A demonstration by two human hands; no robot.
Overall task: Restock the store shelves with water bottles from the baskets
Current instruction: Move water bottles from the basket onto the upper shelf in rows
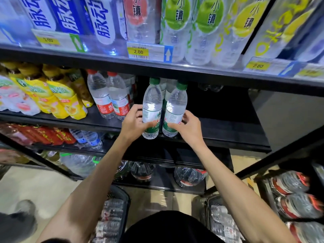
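Two clear water bottles with green caps and green labels stand side by side at the front edge of the black middle shelf (pixel 228 130). My left hand (pixel 134 122) grips the left bottle (pixel 151 102) around its label. My right hand (pixel 190 126) grips the right bottle (pixel 175 106) low on its side. More green-capped bottles stand behind them, mostly hidden. Down at the floor, two dark baskets (pixel 126 199) (pixel 207 204) hold wrapped bottles, blurred.
Red-capped water bottles (pixel 108 97) stand left of my hands, then yellow drink bottles (pixel 57 97). The upper shelf (pixel 157 65) with price tags hangs just above. The shelf space right of my bottles is dark and bare. Large water jugs (pixel 189 176) sit on the bottom shelf.
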